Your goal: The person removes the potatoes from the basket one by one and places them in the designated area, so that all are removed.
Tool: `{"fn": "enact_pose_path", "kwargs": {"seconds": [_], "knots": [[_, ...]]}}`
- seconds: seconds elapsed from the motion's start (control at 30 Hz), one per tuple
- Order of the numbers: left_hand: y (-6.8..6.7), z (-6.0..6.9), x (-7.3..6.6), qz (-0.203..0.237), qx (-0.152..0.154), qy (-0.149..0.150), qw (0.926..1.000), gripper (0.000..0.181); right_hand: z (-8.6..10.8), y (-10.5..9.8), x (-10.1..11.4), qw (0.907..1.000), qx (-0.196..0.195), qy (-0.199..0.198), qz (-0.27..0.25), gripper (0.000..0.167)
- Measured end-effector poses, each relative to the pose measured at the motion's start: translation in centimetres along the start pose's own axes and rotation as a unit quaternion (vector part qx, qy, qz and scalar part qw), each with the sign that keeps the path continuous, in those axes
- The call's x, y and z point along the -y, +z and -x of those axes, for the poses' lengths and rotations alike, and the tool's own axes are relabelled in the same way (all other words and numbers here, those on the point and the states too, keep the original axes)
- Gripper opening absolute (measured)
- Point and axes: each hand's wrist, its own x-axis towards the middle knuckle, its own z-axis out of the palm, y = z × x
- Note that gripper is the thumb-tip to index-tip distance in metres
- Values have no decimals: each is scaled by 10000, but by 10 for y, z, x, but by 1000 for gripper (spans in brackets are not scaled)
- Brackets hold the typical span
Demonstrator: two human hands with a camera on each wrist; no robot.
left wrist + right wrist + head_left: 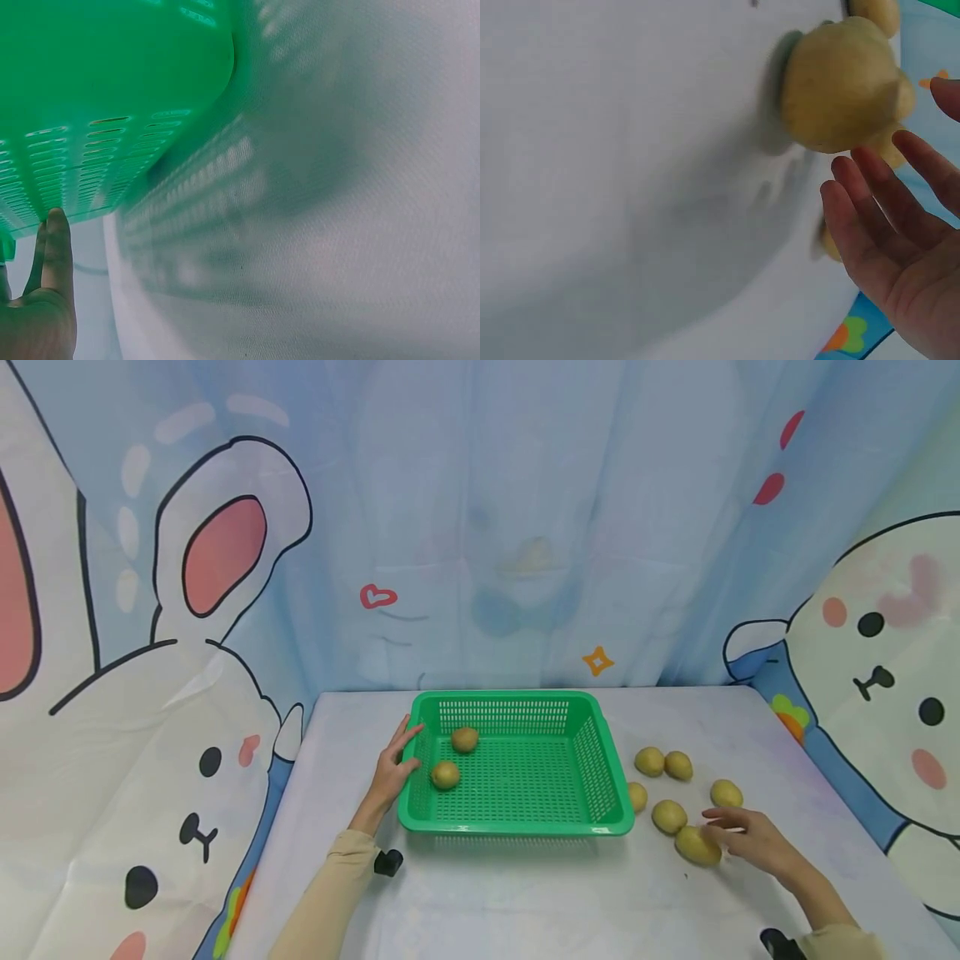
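A green plastic basket (517, 827) stands on the table with two potatoes inside, one potato (465, 740) behind the other potato (445, 775). At the basket's left side, my left hand (390, 772) touches the rim; in the left wrist view its straight fingers (57, 255) lie against the slotted wall. My right hand (753, 839) reaches beside a large potato (697, 846) at the right. In the right wrist view, the fingers (885, 187) are spread and slightly bent beside that potato (840, 86), holding nothing.
Several more potatoes lie right of the basket: a pair with one potato (649, 762) at the back, another potato (669, 817) nearer, one potato (726, 793) farther right, and one potato (637, 797) partly behind the rim. A printed curtain (525, 527) hangs behind the white table (525, 902).
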Motion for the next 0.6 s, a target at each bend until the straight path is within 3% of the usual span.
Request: {"fn": "enact_pose_path", "kwargs": {"seconds": [0.33, 0.6], "knots": [[-1, 0, -3, 15, -24, -120, 9999, 60, -9, -12, 43, 9960, -303, -804, 255, 48], [-1, 0, -4, 14, 60, -166, 9998, 60, -23, -6, 74, 9953, -113, -962, -44, 55]]}}
